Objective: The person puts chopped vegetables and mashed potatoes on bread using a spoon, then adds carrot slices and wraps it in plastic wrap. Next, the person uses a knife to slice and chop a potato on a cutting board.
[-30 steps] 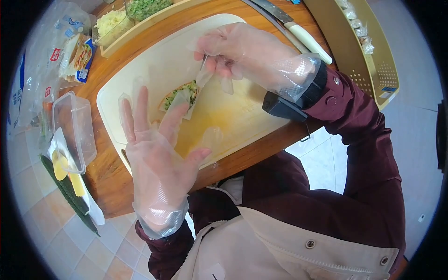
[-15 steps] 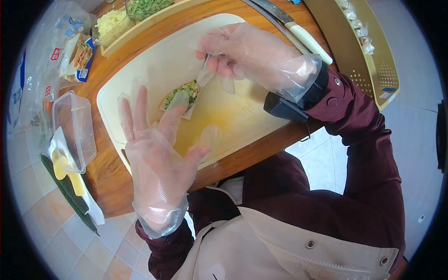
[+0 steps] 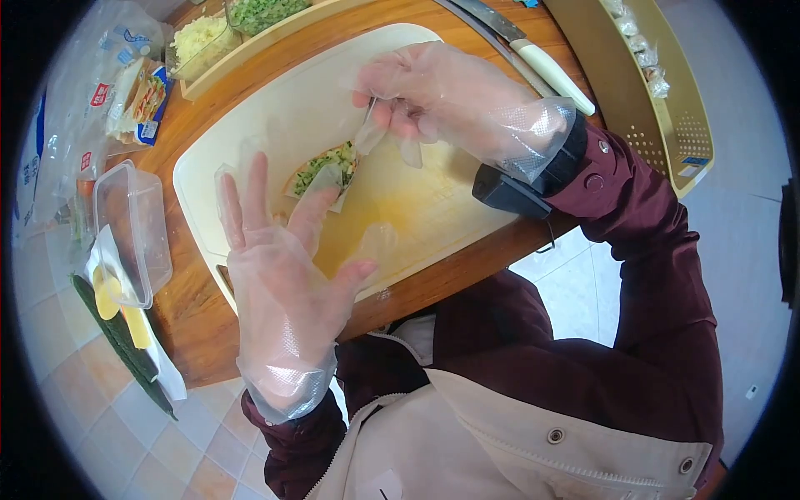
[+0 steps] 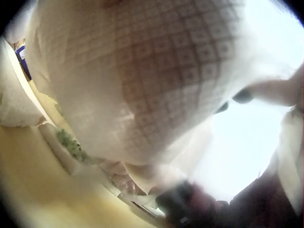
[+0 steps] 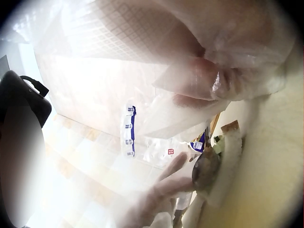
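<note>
On the white cutting board [image 3: 433,192] lies a slice of bread [image 5: 228,161] topped with chopped green filling [image 3: 323,169]. My right hand [image 3: 417,96], in a clear plastic glove, pinches the thin handle of a metal spoon [image 5: 205,168]. In the right wrist view, the spoon's bowl is right against the bread's side. My left hand [image 3: 287,267], also gloved, has its fingers spread, and its index fingertip overlaps the near part of the filling. Part of the bread is hidden behind that finger.
Shredded pale food [image 3: 198,46] and chopped greens [image 3: 265,12] stand in containers at the back. A white-handled knife [image 3: 550,75] lies behind the right hand, beside a tan basket [image 3: 667,117]. Left are a plastic tub [image 3: 133,237], a cucumber [image 3: 117,337] and a bread bag [image 3: 137,104].
My left hand has shifted very slightly to the right over the board. The right hand keeps its pinch on the spoon and has hardly moved.
</note>
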`<state>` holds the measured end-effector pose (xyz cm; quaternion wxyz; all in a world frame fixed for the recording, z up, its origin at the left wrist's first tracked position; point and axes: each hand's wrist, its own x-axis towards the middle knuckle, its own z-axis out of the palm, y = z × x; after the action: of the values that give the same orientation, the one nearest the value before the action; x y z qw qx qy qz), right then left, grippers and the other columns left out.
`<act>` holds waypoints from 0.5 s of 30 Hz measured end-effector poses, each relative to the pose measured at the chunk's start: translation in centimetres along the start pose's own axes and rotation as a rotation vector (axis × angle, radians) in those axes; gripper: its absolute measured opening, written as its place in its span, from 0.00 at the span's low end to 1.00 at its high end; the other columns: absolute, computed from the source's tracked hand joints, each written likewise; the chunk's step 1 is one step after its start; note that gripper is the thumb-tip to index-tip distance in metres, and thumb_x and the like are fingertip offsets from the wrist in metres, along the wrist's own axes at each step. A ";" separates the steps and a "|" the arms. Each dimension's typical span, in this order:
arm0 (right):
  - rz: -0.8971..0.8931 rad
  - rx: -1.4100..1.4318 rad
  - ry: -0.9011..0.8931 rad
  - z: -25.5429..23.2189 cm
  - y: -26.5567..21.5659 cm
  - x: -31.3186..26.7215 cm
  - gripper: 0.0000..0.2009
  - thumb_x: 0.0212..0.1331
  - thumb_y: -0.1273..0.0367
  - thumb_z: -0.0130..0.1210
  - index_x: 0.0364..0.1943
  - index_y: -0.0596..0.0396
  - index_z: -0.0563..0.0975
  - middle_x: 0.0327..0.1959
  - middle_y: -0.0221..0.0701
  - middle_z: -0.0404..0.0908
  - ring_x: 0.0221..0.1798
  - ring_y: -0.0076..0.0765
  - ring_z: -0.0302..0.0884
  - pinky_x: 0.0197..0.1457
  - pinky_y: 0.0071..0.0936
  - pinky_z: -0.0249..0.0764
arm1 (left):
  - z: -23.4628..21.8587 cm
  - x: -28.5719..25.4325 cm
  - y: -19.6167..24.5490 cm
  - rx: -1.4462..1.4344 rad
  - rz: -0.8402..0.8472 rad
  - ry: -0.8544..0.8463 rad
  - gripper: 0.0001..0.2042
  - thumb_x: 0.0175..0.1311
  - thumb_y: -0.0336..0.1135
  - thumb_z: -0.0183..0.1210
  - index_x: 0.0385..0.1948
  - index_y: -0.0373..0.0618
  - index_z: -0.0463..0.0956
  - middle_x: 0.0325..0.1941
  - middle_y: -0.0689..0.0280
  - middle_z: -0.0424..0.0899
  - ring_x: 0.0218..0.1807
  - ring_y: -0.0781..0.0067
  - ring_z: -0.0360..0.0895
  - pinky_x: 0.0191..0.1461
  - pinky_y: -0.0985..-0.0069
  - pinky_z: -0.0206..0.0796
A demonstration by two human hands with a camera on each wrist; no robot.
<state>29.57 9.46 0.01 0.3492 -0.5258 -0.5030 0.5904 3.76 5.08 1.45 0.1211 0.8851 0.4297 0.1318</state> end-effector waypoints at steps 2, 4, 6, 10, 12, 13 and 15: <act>0.005 -0.001 -0.006 0.0 0.0 0.0 0.18 0.75 0.60 0.51 0.45 0.61 0.84 0.34 0.28 0.83 0.35 0.22 0.80 0.42 0.22 0.77 | 0.0 -0.1 -0.1 0.004 -0.007 -0.012 0.37 0.58 0.66 0.67 0.58 0.41 0.83 0.80 0.35 0.61 0.83 0.25 0.50 0.84 0.43 0.43; 0.010 -0.002 -0.014 -0.1 0.0 0.1 0.18 0.75 0.59 0.50 0.45 0.60 0.84 0.34 0.28 0.83 0.35 0.22 0.80 0.42 0.22 0.77 | 0.0 -0.2 -0.1 -0.016 -0.007 -0.001 0.38 0.58 0.67 0.67 0.59 0.41 0.82 0.80 0.36 0.61 0.83 0.25 0.50 0.84 0.43 0.43; 0.015 -0.011 -0.026 -0.1 0.0 0.1 0.18 0.75 0.58 0.51 0.44 0.60 0.84 0.33 0.27 0.83 0.35 0.22 0.80 0.42 0.21 0.77 | 0.1 -0.3 -0.2 -0.038 -0.004 0.020 0.40 0.58 0.68 0.66 0.60 0.39 0.81 0.80 0.36 0.62 0.83 0.25 0.49 0.84 0.43 0.43; -0.006 -0.043 -0.013 0.0 -0.3 0.0 0.18 0.75 0.59 0.50 0.44 0.60 0.84 0.34 0.27 0.83 0.35 0.22 0.80 0.42 0.21 0.76 | -0.1 0.1 0.0 -0.082 -0.013 0.010 0.42 0.61 0.71 0.63 0.61 0.36 0.81 0.80 0.35 0.61 0.84 0.26 0.49 0.84 0.43 0.40; 0.007 -0.056 -0.014 0.0 -0.4 0.1 0.17 0.74 0.60 0.50 0.44 0.60 0.84 0.34 0.27 0.83 0.36 0.22 0.79 0.43 0.21 0.76 | 0.0 0.4 -0.1 -0.075 0.045 -0.021 0.42 0.63 0.72 0.61 0.61 0.36 0.80 0.80 0.32 0.60 0.84 0.27 0.48 0.85 0.43 0.37; 0.007 -0.056 -0.015 0.0 -0.4 0.1 0.17 0.74 0.60 0.50 0.44 0.60 0.84 0.34 0.27 0.83 0.36 0.22 0.79 0.43 0.21 0.76 | 0.0 0.5 -0.1 -0.072 0.064 -0.031 0.42 0.64 0.73 0.60 0.61 0.36 0.80 0.79 0.31 0.60 0.84 0.27 0.48 0.85 0.43 0.36; 0.019 -0.024 -0.030 0.0 -0.4 0.2 0.16 0.73 0.62 0.50 0.44 0.60 0.84 0.34 0.27 0.82 0.36 0.22 0.80 0.43 0.21 0.76 | 0.0 0.6 -0.1 -0.075 0.070 -0.028 0.43 0.66 0.74 0.56 0.61 0.37 0.80 0.79 0.29 0.59 0.84 0.28 0.48 0.85 0.42 0.34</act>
<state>29.48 9.72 0.40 0.3297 -0.5257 -0.5101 0.5956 4.03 5.57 1.54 0.1555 0.8961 0.3916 0.1396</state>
